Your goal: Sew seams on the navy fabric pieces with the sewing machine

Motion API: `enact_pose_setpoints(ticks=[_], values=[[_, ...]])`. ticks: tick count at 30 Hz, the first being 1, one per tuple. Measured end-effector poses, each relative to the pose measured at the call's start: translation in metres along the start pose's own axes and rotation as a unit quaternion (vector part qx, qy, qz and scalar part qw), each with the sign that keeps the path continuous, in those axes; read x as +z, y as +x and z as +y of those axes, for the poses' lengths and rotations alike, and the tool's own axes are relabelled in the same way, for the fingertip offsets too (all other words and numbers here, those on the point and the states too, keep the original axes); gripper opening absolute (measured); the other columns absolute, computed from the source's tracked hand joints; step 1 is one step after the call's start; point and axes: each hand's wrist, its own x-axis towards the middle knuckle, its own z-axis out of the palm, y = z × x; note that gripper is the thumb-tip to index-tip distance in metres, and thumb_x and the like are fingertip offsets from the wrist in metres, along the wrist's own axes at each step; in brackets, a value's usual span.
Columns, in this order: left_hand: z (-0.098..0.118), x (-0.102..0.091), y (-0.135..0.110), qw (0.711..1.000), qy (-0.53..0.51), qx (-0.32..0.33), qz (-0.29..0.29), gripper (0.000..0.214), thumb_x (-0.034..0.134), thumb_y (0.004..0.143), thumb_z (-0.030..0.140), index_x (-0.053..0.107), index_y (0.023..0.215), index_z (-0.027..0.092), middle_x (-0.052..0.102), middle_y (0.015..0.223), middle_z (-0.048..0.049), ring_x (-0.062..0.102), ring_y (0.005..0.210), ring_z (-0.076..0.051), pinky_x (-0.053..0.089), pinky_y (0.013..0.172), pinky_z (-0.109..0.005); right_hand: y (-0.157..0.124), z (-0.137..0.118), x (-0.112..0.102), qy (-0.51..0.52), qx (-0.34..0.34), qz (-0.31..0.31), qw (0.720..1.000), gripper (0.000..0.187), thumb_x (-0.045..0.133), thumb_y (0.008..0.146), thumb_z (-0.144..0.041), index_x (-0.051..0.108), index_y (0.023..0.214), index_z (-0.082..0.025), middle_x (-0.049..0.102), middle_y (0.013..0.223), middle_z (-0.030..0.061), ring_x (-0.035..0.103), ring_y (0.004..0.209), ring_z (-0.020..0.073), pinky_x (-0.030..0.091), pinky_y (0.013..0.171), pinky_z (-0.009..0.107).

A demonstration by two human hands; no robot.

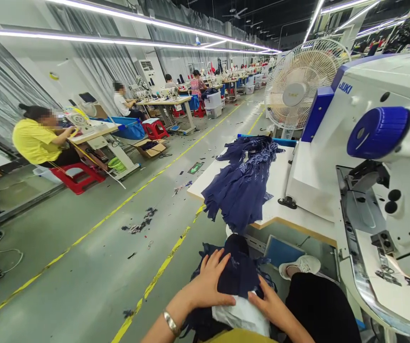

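A pile of dark navy fabric pieces point(240, 278) lies across my lap, with a pale white sheet or cloth point(240, 314) at its near side. My left hand point(208, 278) rests flat on the pile, fingers spread, its thumb at the edge of the white piece. On the other side, my right hand point(269, 302) touches the fabric and the white piece with thumb and fingers apart. Neither hand grips anything that I can make out. Ahead, a larger heap of navy fabric strips point(240, 181) hangs over the table's edge.
A white and blue sewing machine point(376, 143) stands close on my right, on a white table point(212, 176). A large fan point(294, 90) is behind it. Yellow tape point(162, 267) and fabric scraps point(142, 221) mark the floor. A person in yellow point(35, 138) sits sewing at left.
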Motion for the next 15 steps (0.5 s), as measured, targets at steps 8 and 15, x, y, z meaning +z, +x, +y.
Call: enact_pose_setpoints(ticks=[8, 15], values=[[0.018, 0.018, 0.023, 0.994, 0.082, 0.075, -0.017, 0.063, 0.062, 0.076, 0.051, 0.044, 0.135, 0.036, 0.036, 0.148, -0.0031, 0.022, 0.138, -0.035, 0.004, 0.111, -0.061, -0.002, -0.023, -0.013, 0.001, 0.030, 0.026, 0.999, 0.063, 0.066, 0.069, -0.047, 0.055, 0.125, -0.019, 0.053, 0.133, 0.0108, 0.049, 0.121, 0.0284, 0.036, 0.104, 0.040], [0.005, 0.010, 0.044, 0.992, 0.113, -0.009, -0.057, 0.074, 0.061, 0.072, 0.048, 0.035, 0.140, 0.032, 0.016, 0.154, -0.0059, 0.007, 0.141, -0.032, 0.005, 0.113, -0.052, -0.050, -0.016, -0.093, 0.005, 0.115, 0.199, 0.973, 0.054, 0.034, 0.080, -0.064, 0.059, 0.096, -0.019, 0.060, 0.068, 0.0035, 0.052, 0.046, 0.0137, 0.037, 0.039, 0.023]])
